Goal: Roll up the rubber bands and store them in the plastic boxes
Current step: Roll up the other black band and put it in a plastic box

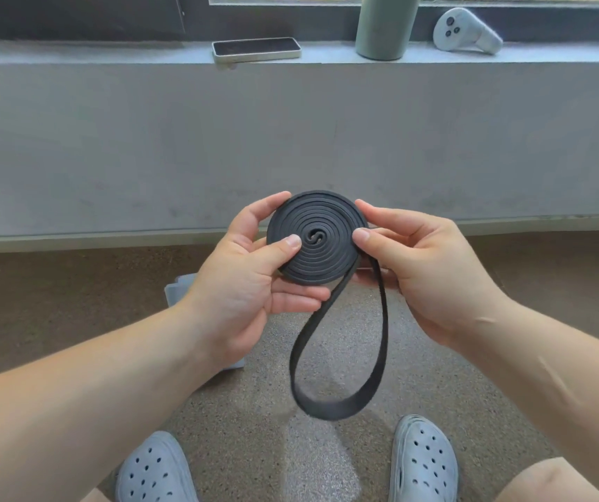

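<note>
Rubber band (317, 238) coil | left hand (250, 280) fingers pinch it | right hand (424, 269) fingers grip edge, loop dangling

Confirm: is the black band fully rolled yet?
Partly. The rubber band is a tight spiral held by the left hand and right hand; a loose loop hangs below.

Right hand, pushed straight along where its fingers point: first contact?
The rolled coil of the black rubber band. The right hand pinches its near edge, fingers pointing toward the left hand, which holds the opposite side; it would likely come next.
</note>
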The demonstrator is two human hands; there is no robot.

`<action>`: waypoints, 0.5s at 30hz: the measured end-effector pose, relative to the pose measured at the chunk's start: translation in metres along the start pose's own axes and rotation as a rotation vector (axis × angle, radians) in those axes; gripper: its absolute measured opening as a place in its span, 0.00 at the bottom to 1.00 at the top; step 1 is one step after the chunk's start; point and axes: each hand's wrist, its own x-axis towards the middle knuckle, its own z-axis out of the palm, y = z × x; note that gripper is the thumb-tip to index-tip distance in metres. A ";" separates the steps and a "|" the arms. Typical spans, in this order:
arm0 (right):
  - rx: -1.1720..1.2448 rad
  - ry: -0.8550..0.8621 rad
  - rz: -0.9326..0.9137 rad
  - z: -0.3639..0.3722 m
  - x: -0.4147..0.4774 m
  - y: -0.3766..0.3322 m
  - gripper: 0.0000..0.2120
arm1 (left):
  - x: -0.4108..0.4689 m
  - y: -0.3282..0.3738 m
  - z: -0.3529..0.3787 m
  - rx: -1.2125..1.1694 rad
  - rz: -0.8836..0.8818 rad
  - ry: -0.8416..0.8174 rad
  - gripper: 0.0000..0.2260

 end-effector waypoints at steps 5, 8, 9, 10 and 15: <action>-0.098 -0.008 -0.089 -0.009 0.003 -0.001 0.15 | 0.000 -0.001 -0.002 -0.034 -0.132 -0.138 0.19; -0.171 -0.021 -0.102 -0.016 0.005 -0.002 0.14 | 0.003 0.006 -0.008 0.050 -0.170 -0.197 0.19; -0.183 -0.035 -0.095 -0.018 0.006 -0.003 0.14 | 0.005 0.008 -0.010 0.098 -0.174 -0.195 0.17; -0.190 -0.061 -0.084 -0.020 0.007 -0.004 0.14 | 0.007 0.011 -0.011 0.156 -0.164 -0.185 0.15; -0.273 -0.240 -0.026 -0.022 0.006 -0.008 0.13 | 0.012 0.026 -0.017 0.502 -0.043 -0.225 0.20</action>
